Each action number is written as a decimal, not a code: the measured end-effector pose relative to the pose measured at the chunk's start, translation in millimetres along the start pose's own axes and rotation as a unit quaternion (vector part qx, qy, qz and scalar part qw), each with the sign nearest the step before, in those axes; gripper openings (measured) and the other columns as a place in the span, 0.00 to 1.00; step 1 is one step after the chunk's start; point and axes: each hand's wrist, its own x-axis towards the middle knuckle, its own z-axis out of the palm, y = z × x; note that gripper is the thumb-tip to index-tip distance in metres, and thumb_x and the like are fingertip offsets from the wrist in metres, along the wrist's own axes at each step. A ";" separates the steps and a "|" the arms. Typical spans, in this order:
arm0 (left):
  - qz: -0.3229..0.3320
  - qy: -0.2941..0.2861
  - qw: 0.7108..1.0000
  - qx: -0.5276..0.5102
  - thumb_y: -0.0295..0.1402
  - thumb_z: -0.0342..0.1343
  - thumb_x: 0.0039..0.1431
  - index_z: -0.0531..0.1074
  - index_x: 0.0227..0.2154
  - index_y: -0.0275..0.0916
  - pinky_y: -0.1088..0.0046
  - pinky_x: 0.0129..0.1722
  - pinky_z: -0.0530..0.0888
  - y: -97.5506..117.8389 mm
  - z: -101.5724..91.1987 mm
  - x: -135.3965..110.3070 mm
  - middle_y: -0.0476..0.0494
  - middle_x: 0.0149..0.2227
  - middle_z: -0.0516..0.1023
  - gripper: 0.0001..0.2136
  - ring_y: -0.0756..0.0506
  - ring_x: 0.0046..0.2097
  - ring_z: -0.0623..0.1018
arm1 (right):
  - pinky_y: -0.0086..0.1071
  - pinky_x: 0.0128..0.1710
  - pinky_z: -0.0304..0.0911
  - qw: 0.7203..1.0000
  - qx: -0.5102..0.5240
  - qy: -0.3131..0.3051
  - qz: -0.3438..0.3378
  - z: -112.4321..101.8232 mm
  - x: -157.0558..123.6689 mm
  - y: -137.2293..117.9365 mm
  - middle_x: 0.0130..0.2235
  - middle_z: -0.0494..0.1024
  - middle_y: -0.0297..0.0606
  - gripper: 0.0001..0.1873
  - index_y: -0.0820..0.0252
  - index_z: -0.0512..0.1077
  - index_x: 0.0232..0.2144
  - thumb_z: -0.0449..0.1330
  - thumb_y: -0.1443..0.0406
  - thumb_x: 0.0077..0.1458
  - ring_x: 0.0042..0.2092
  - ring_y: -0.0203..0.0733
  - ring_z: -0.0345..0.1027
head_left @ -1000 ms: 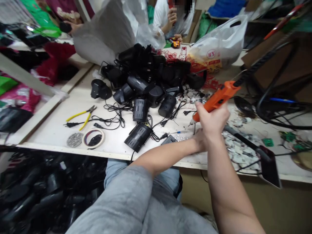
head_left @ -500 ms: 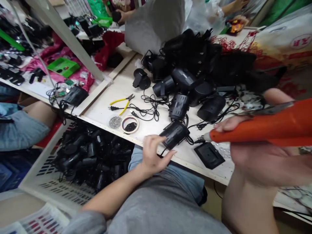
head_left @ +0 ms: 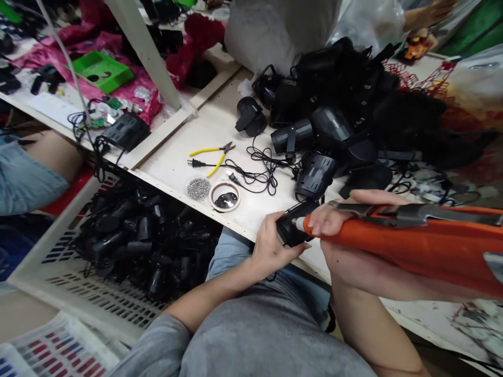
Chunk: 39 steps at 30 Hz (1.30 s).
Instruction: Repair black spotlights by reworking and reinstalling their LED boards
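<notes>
My left hand (head_left: 273,243) grips a black cylindrical housing (head_left: 287,228) at the table's front edge, thumb on the near side and fingers on the far side. My right hand (head_left: 348,262) is wrapped around an orange electric screwdriver (head_left: 396,235) with a metal lever along its top. The screwdriver lies nearly level, its tip at the housing's end; whether it sits in a screw I cannot tell. Just beyond my left hand are a round dish of small screws (head_left: 198,188) and a tape roll (head_left: 212,199) with black pieces inside it.
Yellow-handled cutters (head_left: 214,154) and a plug cord (head_left: 271,173) lie on the white table (head_left: 212,120). Behind them is a heap of black housings (head_left: 334,89). A white crate (head_left: 51,262) full of black parts stands below left. Another person's hand (head_left: 440,11) shows at the back right.
My right hand has swung the screwdriver left, bringing its tip to the black housing. My left hand has closed on that housing. The view has shifted slightly.
</notes>
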 end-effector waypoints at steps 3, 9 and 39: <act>-0.021 -0.003 1.000 -0.009 0.39 0.73 0.44 0.62 0.55 0.40 0.54 0.51 0.78 0.5 0.3 -0.7 0.40 0.50 0.77 0.36 0.37 0.51 0.80 | 0.52 0.34 0.68 0.998 0.046 0.049 -0.021 4.1 2.0 12.4 0.27 0.72 0.37 0.32 0.48 0.75 0.47 0.49 0.36 0.56 0.28 0.51 0.68; -0.031 -0.009 0.999 -0.033 0.38 0.72 0.42 0.63 0.54 0.38 0.54 0.51 0.78 0.2 -1.0 1.9 0.37 0.51 0.77 0.36 0.37 0.52 0.79 | 0.45 0.28 0.67 0.995 0.087 0.040 -0.017 23.3 7.0 28.6 0.26 0.70 0.36 0.44 0.49 0.77 0.44 0.41 0.28 0.52 0.24 0.46 0.65; 0.035 -0.023 0.999 -0.002 0.42 0.72 0.45 0.63 0.57 0.38 0.55 0.53 0.79 -3.4 -4.2 4.8 0.38 0.52 0.78 0.38 0.37 0.53 0.80 | 0.48 0.27 0.69 0.991 0.066 0.116 -0.012 13.7 7.7 26.8 0.25 0.70 0.35 0.42 0.50 0.76 0.40 0.44 0.27 0.49 0.23 0.47 0.67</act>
